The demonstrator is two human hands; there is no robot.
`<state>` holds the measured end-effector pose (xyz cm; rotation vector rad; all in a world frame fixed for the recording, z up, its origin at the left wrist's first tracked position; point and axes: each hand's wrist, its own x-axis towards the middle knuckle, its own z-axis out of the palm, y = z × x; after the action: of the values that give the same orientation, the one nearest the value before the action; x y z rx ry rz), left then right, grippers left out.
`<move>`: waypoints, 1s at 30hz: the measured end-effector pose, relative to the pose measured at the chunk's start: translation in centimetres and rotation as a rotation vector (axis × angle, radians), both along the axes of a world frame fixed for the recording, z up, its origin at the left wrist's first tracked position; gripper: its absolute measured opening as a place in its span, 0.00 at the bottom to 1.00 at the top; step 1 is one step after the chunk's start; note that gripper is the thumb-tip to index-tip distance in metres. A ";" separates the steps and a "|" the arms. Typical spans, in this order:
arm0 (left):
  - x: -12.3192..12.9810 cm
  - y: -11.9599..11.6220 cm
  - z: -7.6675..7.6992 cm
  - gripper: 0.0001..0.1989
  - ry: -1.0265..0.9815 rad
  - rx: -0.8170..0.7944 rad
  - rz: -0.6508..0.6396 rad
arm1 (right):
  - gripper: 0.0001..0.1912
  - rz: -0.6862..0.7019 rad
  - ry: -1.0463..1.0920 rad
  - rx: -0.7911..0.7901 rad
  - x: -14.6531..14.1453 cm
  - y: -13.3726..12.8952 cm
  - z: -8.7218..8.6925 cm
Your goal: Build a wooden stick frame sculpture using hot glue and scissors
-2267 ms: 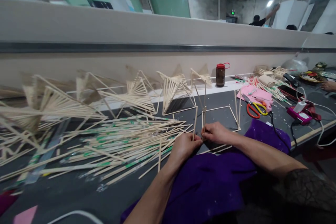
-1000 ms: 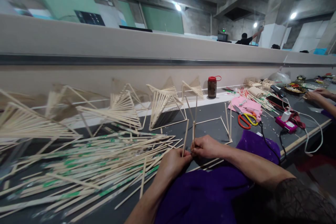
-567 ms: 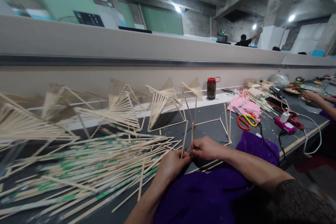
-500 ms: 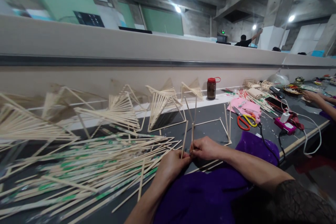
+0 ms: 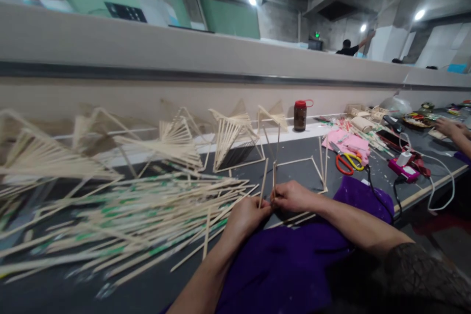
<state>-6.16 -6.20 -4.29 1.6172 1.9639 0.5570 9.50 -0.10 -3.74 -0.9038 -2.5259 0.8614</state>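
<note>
My left hand (image 5: 248, 213) is closed around the lower end of a thin wooden stick (image 5: 264, 181), which leans upward out of the fingers. Beside it, my right hand (image 5: 292, 196) pinches an upright stick (image 5: 274, 171) near its foot. The fingertips of both hands almost meet, and whatever joint lies between them is hidden. Around and behind the right hand a stick frame (image 5: 294, 162) rests on the dark table, with sticks rising at its corners. To the left of my hands spreads a heap of loose sticks (image 5: 147, 221), some in green-printed wrappers.
Fanned stick models (image 5: 235, 137) line the low wall. Farther right are a red-lidded bottle (image 5: 300, 117), pink cloth (image 5: 346, 143), scissors (image 5: 346, 162), a purple cloth (image 5: 362, 198) and a magenta power strip (image 5: 404, 170) with cables. Another person's hand (image 5: 447, 127) works at the far right.
The whole view has shifted slightly, so things sit a little higher and farther right. Both hands keep the same hold on the sticks.
</note>
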 end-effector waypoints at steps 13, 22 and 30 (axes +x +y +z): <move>0.8 -0.7 0.0 0.05 -0.171 0.013 0.034 | 0.08 0.024 0.096 -0.200 1.7 0.4 -0.1; 0.7 -0.5 -0.2 0.06 -0.210 0.031 0.030 | 0.08 -0.031 0.096 -0.162 2.5 0.2 0.6; 0.1 -0.7 -0.4 0.08 -0.338 0.063 0.032 | 0.08 -0.031 0.055 -0.080 3.0 0.4 0.9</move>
<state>-6.05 -6.90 -4.72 1.4216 1.7373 0.8524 12.53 0.27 -2.81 -0.9277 -2.4401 0.9699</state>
